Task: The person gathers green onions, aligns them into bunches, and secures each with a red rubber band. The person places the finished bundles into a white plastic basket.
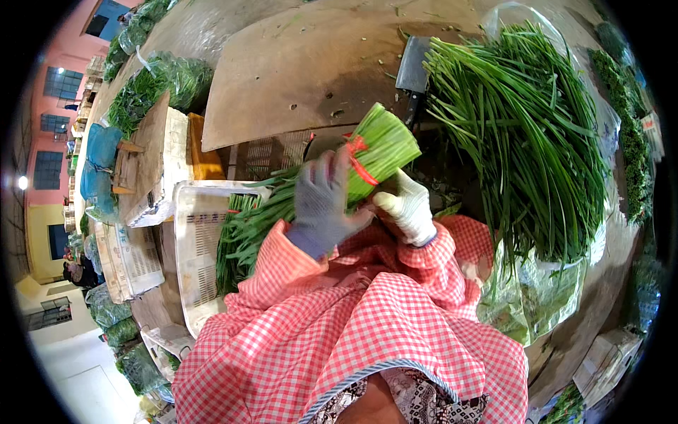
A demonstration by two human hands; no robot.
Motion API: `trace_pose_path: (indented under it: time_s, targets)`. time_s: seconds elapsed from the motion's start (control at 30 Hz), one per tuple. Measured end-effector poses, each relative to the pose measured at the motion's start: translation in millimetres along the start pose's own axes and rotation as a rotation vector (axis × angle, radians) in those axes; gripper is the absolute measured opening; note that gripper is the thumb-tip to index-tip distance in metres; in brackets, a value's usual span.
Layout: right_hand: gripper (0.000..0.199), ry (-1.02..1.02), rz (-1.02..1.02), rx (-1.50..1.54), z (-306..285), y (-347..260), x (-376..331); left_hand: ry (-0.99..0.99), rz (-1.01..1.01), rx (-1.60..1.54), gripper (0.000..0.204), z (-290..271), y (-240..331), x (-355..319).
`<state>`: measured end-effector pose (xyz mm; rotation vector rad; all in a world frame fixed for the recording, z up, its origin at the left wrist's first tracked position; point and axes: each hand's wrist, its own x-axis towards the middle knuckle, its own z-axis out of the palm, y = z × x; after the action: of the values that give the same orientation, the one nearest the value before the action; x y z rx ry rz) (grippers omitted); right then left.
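A bundle of garlic chives (387,145) slants across my lap, its pale cut ends up to the right and its green leaves trailing down to the left. Red ties circle it near the cut ends. My left hand (325,198), in a grey glove, grips the bundle just below the ties; its fingers are slightly blurred. Under the cut-end side is my right hand (408,206), in a whitish glove with fingers curled. What those fingers pinch, if anything, is hidden. More chives lie in a white plastic crate (198,247) at my left.
A large heap of loose chives (530,134) lies at the right on plastic sheeting (533,297). Beside it a cleaver (412,67) rests at the edge of a wooden board (282,78). Boxes (148,177) and bagged greens (169,78) stand at the left.
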<state>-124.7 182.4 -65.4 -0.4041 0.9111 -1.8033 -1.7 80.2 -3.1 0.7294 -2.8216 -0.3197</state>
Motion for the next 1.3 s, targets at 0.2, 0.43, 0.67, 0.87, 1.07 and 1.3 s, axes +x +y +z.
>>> trace_pose_path:
  time_s: [0.2, 0.43, 0.67, 0.87, 1.07, 1.3]
  targets:
    - [0.05, 0.2, 0.039, -0.227, -19.8, -9.0, -14.4, -0.081, 0.198, -0.127, 0.087, -27.2, 39.9, -51.7]
    - [0.051, 0.073, -0.161, -0.125, 4.6, -20.2, -21.0, 0.038, 0.1, -0.151, 0.106, -70.9, 7.4, -41.7]
    - [0.053, 0.001, -0.15, -0.108, 11.4, -27.0, -17.7, -0.287, -0.127, -0.299, 0.121, -28.4, -12.0, -22.7]
    - [0.053, -0.056, -0.238, -0.324, 21.8, -24.5, 2.2, -0.251, -0.113, -0.059, 0.118, -73.4, -19.9, -21.2]
    - [0.028, 0.318, -0.211, -0.314, 6.5, -68.7, -1.2, -0.414, -0.264, 0.273, 0.118, -58.7, -29.4, -17.1]
    - [0.023, 0.034, -0.126, -0.51, -19.7, -42.4, 23.6, -0.289, -0.159, 0.306, 0.115, -17.4, -38.5, -22.5]
